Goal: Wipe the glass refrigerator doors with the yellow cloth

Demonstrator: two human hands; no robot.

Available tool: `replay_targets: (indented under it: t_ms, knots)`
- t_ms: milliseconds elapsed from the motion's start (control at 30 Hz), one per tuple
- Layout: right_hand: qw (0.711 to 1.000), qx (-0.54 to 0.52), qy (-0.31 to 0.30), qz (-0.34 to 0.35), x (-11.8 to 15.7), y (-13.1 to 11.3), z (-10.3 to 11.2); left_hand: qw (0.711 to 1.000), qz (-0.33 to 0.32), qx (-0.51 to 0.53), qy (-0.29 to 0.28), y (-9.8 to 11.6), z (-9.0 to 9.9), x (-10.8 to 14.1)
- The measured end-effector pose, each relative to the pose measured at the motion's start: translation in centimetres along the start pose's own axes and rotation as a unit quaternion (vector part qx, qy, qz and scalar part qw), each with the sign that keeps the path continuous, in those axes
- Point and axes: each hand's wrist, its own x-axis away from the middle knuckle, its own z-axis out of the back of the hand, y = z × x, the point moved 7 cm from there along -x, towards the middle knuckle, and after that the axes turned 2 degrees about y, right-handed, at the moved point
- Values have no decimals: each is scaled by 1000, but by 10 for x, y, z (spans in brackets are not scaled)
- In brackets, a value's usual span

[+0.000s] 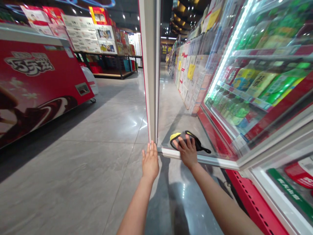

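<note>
A glass fridge door [152, 81] with a pale frame stands swung open in front of me. My left hand [150, 161] rests with fingers stretched against the lower corner of that frame. Low on the glass, my right hand [187, 150] presses a grey cloth [198, 145] with black edging, a yellow part and a black loop. Its fingers are spread over the cloth, just above the bottom rail. The palm hides part of the cloth.
Bottles [264, 80] fill lit fridge shelves at the right. A red chest freezer [44, 81] stands at the left, with stacked boxes [83, 34] on a table behind. More cartons [189, 73] line the aisle beyond the glass. Grey tiled floor [97, 163] lies below.
</note>
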Motion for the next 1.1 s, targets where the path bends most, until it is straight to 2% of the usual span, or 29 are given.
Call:
replay_targets:
  t_ms: [100, 167, 233, 300, 400, 467, 567, 633, 700, 800, 900, 1000, 1100]
  knots:
    - [996, -23, -30, 85, 23, -23, -21, 1000, 24, 14, 1, 5, -1, -1]
    - [993, -25, -44, 111, 19, -20, -21, 998, 52, 24, 7, 10, -1, -2]
    - [996, -9, -41, 81, 7, 4, -8, 996, 84, 33, 22, 18, 0, -3]
    - [999, 18, -25, 18, 2, 38, 7, 993, 97, 42, 50, 30, 3, -4]
    - [997, 52, 4, -62, 30, 76, 16, 992, 51, 65, 94, 56, 8, -5]
    - [996, 54, 3, -66, 61, 77, 6, 991, -6, 83, 108, 71, 10, -6]
    - [998, 21, -50, -19, 87, 56, -18, 986, -72, 98, 113, 84, 9, -8]
    - [996, -9, -84, 8, 81, 47, -24, 983, -96, 105, 113, 88, 5, -9]
    - [996, -26, -87, 3, 64, 55, -17, 981, -113, 112, 109, 90, 0, -11]
    - [996, -13, -37, -76, 50, 92, 7, 980, -118, 120, 102, 91, -7, -15]
    - [987, 10, 10, -163, 70, 116, 16, 982, -108, 120, 93, 88, -7, -20]
    - [986, 22, -6, -168, 96, 105, 3, 986, -91, 108, 88, 90, -1, -24]
    - [991, 15, -42, -128, 95, 93, -8, 987, -72, 94, 106, 104, 7, -22]
